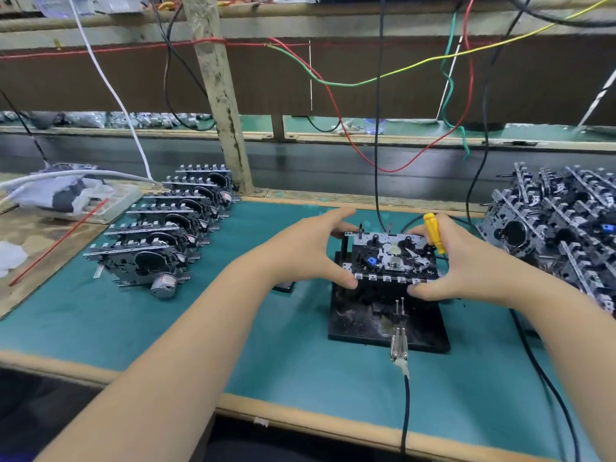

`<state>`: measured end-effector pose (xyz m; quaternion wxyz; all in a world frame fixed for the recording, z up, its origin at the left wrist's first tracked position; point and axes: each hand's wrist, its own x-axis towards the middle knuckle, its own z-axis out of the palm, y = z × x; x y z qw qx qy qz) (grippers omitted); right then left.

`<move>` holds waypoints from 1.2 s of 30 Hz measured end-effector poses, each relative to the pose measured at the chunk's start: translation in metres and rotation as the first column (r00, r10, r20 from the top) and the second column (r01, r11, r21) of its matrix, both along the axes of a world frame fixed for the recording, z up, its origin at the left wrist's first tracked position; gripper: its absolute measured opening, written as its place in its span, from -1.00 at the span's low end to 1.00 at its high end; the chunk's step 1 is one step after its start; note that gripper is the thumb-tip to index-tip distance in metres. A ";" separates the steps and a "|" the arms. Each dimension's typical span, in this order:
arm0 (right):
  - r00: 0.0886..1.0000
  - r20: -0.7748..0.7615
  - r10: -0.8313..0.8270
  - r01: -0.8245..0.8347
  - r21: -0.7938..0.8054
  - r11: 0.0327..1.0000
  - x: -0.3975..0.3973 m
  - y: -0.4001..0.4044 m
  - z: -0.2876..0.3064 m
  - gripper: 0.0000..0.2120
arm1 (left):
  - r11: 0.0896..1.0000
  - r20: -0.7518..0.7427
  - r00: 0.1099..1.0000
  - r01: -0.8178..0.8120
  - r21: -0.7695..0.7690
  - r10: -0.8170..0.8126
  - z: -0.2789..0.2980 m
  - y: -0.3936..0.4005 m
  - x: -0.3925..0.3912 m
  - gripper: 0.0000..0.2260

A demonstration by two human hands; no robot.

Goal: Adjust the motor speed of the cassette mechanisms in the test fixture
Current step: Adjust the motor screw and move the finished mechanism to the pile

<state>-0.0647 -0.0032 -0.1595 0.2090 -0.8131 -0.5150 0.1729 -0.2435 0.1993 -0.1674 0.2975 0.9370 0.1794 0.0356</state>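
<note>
Left hand (310,248) spread wide over the left end of the cassette mechanism (391,256), thumb hooked under the near edge by the row of keys, fingers reaching over the far edge; grasping it. Right hand (463,261) mirrored on the right end, thumb pressing the near edge, fingers curled round the far corner, and a yellow-handled screwdriver (433,233) tucked upright between those fingers, handle up. Mechanism seated on the black test fixture (360,321), near the middle of the green bench mat (166,328). A metal clip on a black cable (400,341) lying across the fixture's near edge. To the left, a row of mechanisms (166,225) standing on edge; to the right, a heap of more mechanisms (560,225). No legible brand, label or writing anywhere.
</note>
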 end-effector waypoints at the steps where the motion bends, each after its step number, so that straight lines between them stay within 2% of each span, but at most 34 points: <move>1: 1.000 0.001 0.010 -0.010 -0.015 1.000 0.001 -0.001 0.001 -0.25 | 1.000 -0.016 1.000 0.000 0.003 0.000 -0.001 0.001 0.001 0.05; 4: 1.000 0.015 0.017 -0.016 -0.064 0.998 0.009 -0.009 0.009 -0.15 | 1.000 -0.043 0.999 0.003 -0.009 -0.003 0.000 0.003 0.004 0.04; 13: 1.000 0.023 0.005 -0.002 -0.097 0.995 0.021 -0.008 0.018 -0.24 | 0.998 -0.011 1.000 -0.027 -0.063 0.026 -0.002 0.000 0.003 -0.03; 15: 1.000 0.019 0.000 0.002 -0.109 0.994 0.021 -0.008 0.019 -0.20 | 0.997 -0.022 0.999 -0.029 -0.070 0.028 -0.003 -0.002 -0.001 -0.02; 17: 1.000 0.012 -0.002 0.004 -0.111 0.994 0.021 -0.009 0.021 -0.16 | 0.989 -0.145 0.979 -0.139 0.041 0.144 -0.013 -0.003 -0.009 0.01; 19: 1.000 -0.002 -0.002 0.002 -0.109 0.994 0.020 -0.009 0.020 -0.15 | 0.905 -0.335 0.854 -0.307 0.295 0.399 -0.029 -0.004 -0.020 -0.03; 20: 1.000 -0.020 -0.005 0.003 -0.106 0.994 0.019 -0.008 0.020 -0.12 | 0.849 -0.378 0.776 -0.368 0.379 0.505 -0.036 -0.004 -0.027 -0.10; 21: 0.999 -0.042 -0.009 0.005 -0.100 0.995 0.018 -0.008 0.020 -0.08 | 0.810 -0.361 0.739 -0.424 0.405 0.568 -0.041 -0.001 -0.034 -0.20; 23: 0.997 -0.069 -0.014 0.008 -0.089 0.996 0.017 -0.007 0.019 0.01 | 0.791 -0.216 0.769 -0.537 0.294 0.602 -0.039 0.010 -0.048 -0.42; 25: 0.997 -0.070 -0.018 0.012 -0.083 0.996 0.017 -0.007 0.019 0.03 | 0.795 -0.042 0.796 -0.605 -0.032 0.604 -0.026 0.018 -0.058 -0.65; 26: 0.998 -0.067 -0.020 0.015 -0.080 0.997 0.017 -0.007 0.018 0.02 | 0.793 0.042 0.805 -0.573 -0.210 0.592 -0.017 0.017 -0.059 -0.72; 27: 0.998 -0.064 -0.024 0.019 -0.077 0.997 0.017 -0.008 0.018 -0.01 | 0.808 0.135 0.820 -0.496 -0.319 0.557 -0.008 0.012 -0.056 -0.73; 28: 0.998 -0.063 -0.028 0.024 -0.074 0.997 0.017 -0.008 0.017 -0.05 | 0.853 0.222 0.848 -0.394 -0.342 0.480 0.002 0.005 -0.050 -0.73; 29: 0.998 -0.057 -0.028 0.024 -0.070 0.997 0.017 -0.008 0.017 -0.10 | 0.913 0.287 0.883 -0.292 -0.285 0.372 0.009 -0.004 -0.041 -0.72; 31: 0.999 -0.050 -0.002 -0.002 -0.073 0.997 0.018 -0.011 0.016 -0.26 | 0.993 0.299 0.947 -0.109 -0.051 0.119 0.019 -0.022 -0.022 -0.71; 34: 0.992 -0.121 0.029 -0.038 -0.074 0.997 0.022 -0.018 0.012 -0.38 | 0.983 0.226 0.971 0.039 0.181 -0.080 0.020 -0.036 0.002 -0.70; 36: 0.974 -0.227 0.004 0.010 0.062 0.998 0.017 -0.024 0.011 -0.29 | 0.973 0.195 0.973 0.081 0.216 -0.125 0.017 -0.038 0.008 -0.72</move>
